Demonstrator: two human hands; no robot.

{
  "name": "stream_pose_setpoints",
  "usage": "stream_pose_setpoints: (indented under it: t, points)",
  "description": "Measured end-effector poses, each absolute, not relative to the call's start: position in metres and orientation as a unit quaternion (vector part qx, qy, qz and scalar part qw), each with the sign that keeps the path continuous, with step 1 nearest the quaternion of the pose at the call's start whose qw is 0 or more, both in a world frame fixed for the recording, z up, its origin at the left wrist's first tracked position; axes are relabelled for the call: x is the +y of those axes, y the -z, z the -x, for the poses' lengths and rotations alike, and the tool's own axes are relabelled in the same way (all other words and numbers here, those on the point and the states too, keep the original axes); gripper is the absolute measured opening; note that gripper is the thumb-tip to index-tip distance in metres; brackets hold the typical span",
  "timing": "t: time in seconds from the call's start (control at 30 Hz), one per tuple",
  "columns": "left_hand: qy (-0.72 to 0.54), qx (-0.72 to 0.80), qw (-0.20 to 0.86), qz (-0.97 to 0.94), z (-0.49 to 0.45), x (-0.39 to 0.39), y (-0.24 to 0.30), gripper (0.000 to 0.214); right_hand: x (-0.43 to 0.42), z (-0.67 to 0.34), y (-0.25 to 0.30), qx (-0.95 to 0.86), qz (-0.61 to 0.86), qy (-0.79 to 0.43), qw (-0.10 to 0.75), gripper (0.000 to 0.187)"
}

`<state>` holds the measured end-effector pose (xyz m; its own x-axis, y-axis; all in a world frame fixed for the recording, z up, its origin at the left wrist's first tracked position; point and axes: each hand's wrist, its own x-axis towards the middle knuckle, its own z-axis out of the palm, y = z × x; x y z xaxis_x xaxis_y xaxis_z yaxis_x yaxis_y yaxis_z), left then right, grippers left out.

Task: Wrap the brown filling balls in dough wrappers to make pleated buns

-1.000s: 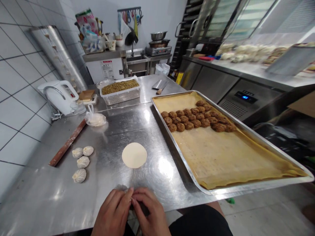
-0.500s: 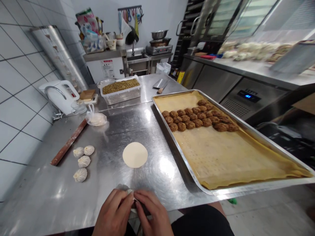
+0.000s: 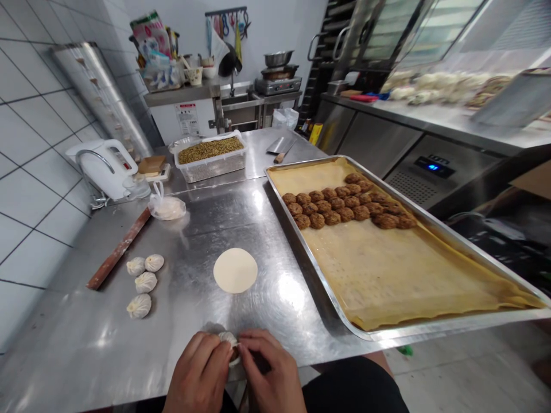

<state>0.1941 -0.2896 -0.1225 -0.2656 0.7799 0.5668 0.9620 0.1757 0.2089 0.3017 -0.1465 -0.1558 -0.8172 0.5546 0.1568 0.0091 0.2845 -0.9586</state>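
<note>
At the near edge of the steel table [image 3: 206,229], my left hand [image 3: 198,373] and my right hand [image 3: 269,373] pinch together around a half-wrapped dumpling [image 3: 228,339], white dough pleated over a brown filling. Both hands have their fingers closed on it. A flat round dough wrapper [image 3: 235,270] lies on the table just beyond the hands. Several finished pleated dumplings [image 3: 142,281] sit in a cluster to the left. To the right, a large metal tray [image 3: 387,338] lined with tan paper carries several brown filling balls [image 3: 344,207] in rows.
A wooden rolling pin [image 3: 118,249] lies at the left by the tiled wall. A tied plastic bag [image 3: 166,207], a white kettle [image 3: 103,167] and a clear tub of greenish grains [image 3: 210,156] stand farther back. A cleaver [image 3: 279,148] rests beyond the tray.
More of the dumpling's white pleated top now shows between my fingertips; the hands have shifted slightly around it. Everything else on the table is where it was.
</note>
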Motion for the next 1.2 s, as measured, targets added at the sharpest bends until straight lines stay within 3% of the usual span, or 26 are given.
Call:
stream_pose_setpoints:
  t: [0.1,0.27,0.37,0.5,0.67,0.77,0.83,1.0,1.2]
  points:
    - [0.251,-0.757,0.15,0.584,-0.194,-0.289,0.122,0.026,-0.147,-0.299,0.147,-0.737,0.206,-0.609,0.208,0.023]
    - [0.236,-0.755,0.12,0.599,-0.192,-0.289,0.119,0.032,-0.15,-0.306,0.151,-0.768,0.119,-0.58,0.244,0.02]
    - [0.258,-0.745,0.15,0.597,-0.194,-0.287,0.12,0.024,-0.15,-0.306,0.154,-0.752,0.184,-0.59,0.228,0.013]
    - [0.263,-0.747,0.162,0.589,-0.196,-0.284,0.12,0.021,-0.151,-0.299,0.147,-0.705,0.236,-0.639,0.195,0.022]
    - [0.238,-0.753,0.119,0.601,-0.193,-0.285,0.115,0.028,-0.154,-0.305,0.151,-0.713,0.151,-0.644,0.233,0.022]
    - [0.288,-0.764,0.107,0.567,-0.197,-0.284,0.111,0.024,-0.152,-0.311,0.155,-0.686,0.185,-0.66,0.244,0.026]
    - [0.337,-0.772,0.09,0.531,-0.203,-0.283,0.108,0.022,-0.151,-0.311,0.153,-0.639,0.231,-0.698,0.224,0.031]
    - [0.447,-0.781,0.007,0.437,-0.217,-0.285,0.101,0.017,-0.161,-0.299,0.142,-0.46,0.227,-0.854,0.086,0.06]
    - [0.425,-0.739,0.016,0.523,-0.22,-0.296,0.098,0.029,-0.167,-0.3,0.128,-0.445,0.227,-0.862,0.083,0.064]
